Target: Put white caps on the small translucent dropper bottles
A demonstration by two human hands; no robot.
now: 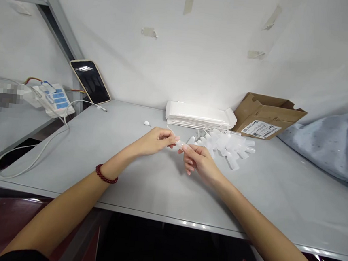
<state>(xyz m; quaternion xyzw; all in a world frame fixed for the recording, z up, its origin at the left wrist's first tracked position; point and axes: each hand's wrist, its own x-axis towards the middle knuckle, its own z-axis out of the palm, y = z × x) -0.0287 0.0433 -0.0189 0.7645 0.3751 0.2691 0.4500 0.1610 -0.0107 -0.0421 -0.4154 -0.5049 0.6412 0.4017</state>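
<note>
Over the middle of the grey table, my left hand [158,141] and my right hand [200,159] meet fingertip to fingertip. Between them is a small translucent white plastic piece [181,143], pinched from both sides by thumbs and fingers. Most of it is covered by the fingertips, and a thin white strand [170,129] shows above my left fingers. Just beyond my right hand lies a loose pile of similar translucent white plastic pieces [224,143], some with rounded ends. A tiny white piece [147,123] rests alone on the table, behind my left hand.
Flat white cartons [198,115] are stacked against the wall. Beside them an open cardboard box [266,116] leans back. A phone [91,82] is propped at the left, near a power strip [56,100] and a white cable [42,149]. Grey-blue fabric [331,140] lies at the right.
</note>
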